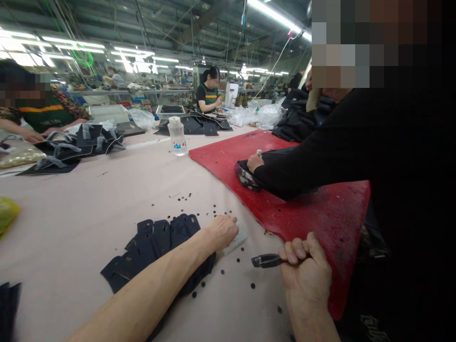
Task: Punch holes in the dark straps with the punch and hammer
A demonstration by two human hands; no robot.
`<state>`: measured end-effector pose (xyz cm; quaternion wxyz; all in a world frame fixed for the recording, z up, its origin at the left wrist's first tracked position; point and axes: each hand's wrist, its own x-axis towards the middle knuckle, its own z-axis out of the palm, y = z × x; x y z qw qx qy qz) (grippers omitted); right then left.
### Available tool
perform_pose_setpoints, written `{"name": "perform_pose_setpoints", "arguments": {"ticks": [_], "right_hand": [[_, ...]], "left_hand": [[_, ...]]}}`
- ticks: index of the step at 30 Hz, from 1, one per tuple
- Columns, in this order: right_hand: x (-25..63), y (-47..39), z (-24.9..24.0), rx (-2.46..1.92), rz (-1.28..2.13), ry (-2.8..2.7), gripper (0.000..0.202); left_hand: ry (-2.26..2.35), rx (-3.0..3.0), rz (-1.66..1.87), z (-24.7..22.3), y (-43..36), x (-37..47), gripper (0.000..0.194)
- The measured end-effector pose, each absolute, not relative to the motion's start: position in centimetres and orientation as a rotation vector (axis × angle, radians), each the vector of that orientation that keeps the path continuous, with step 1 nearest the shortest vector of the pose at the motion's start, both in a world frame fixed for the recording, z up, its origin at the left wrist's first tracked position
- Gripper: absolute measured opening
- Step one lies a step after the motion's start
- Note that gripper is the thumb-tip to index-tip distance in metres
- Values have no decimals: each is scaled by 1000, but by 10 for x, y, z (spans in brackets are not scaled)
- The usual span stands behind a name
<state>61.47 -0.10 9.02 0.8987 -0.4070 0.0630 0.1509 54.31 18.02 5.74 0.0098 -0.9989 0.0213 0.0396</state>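
The left hand [224, 232] lies over a small translucent sheet [238, 241] on the pale bench [117, 199]; whether its grip is closed on the sheet cannot be told. The right hand [308, 268] has its grip closed around a black hand tool [266, 261], its tip pointing leftward, beside the red mat [331, 228]. Overlapping dark slotted pieces [162, 237] fan out beneath the left forearm; small black discs [252, 286] lie scattered nearby.

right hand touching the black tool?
Touching: the head view shows the right hand closed around one end of the black tool.
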Motion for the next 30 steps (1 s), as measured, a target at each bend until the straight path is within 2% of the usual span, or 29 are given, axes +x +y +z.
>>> {"name": "perform_pose_setpoints", "arguments": {"ticks": [8,15,19,23,27,30], "right_hand": [[615,-7,93,-864,299,128,40],[617,-14,97,-867,308,143,39],[618,-20,101,-868,302,137,40],[624,-18,102,-925,256,40,42],[624,11,107,-995,256,-158,46],[612,43,131,-1013,294,-334,47]], "left_hand": [[189,-3036,238,63,170,560,18],[150,-3076,252,59,177,562,13],[-112,-3214,128,70,177,552,16],[-385,-3436,-94,74,143,508,22],[-120,-3500,464,45,83,459,15],[-359,-3642,545,12,46,439,24]]}}
